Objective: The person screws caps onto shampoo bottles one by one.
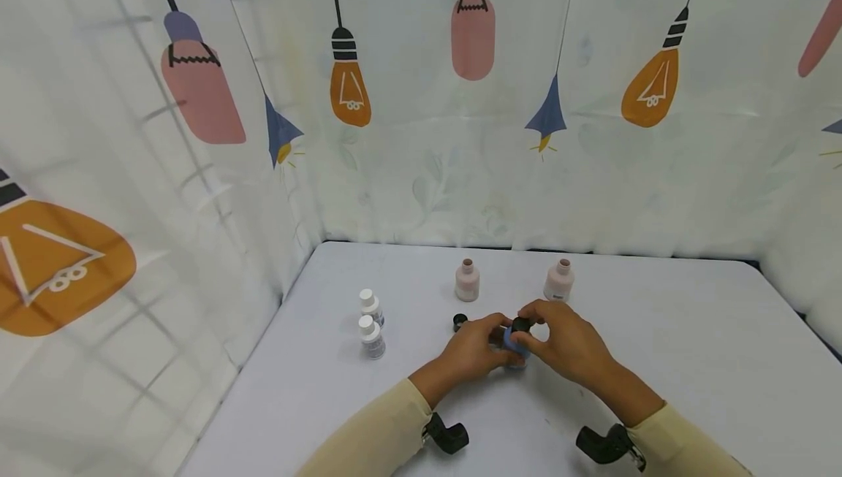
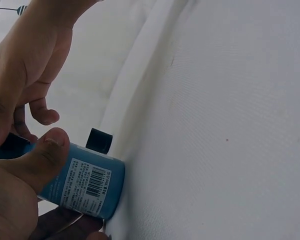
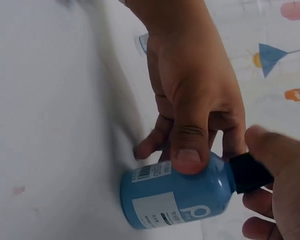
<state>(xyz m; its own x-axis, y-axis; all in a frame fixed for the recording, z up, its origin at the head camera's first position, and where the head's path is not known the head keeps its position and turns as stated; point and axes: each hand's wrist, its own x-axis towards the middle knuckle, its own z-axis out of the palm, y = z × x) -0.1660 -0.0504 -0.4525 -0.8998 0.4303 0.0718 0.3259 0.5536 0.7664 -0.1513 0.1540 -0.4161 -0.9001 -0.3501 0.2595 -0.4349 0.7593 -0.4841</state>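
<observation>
A blue bottle [image 3: 175, 195] with white printed labels stands upright, its base at the tabletop. My left hand [image 1: 470, 351] grips its body, the thumb lying along the side. With thumb and fingers, my right hand [image 1: 569, 338] pinches the black cap [image 3: 250, 172] at the bottle's neck. Whether the cap is tight or loose on the neck cannot be told. Close behind my left hand, a second black cap [image 1: 460, 321] lies on the table; the left wrist view also shows a dark cap [image 2: 99, 141] beyond the bottle.
Two pale pink bottles without caps, one [image 1: 468, 281] at back centre and one [image 1: 559, 282] farther right, stand on the white table [image 1: 691, 360]. Two small white-capped bottles, the rear one [image 1: 370, 307] and the front one [image 1: 372, 338], stand at left. Printed curtains [image 1: 408, 170] enclose the table.
</observation>
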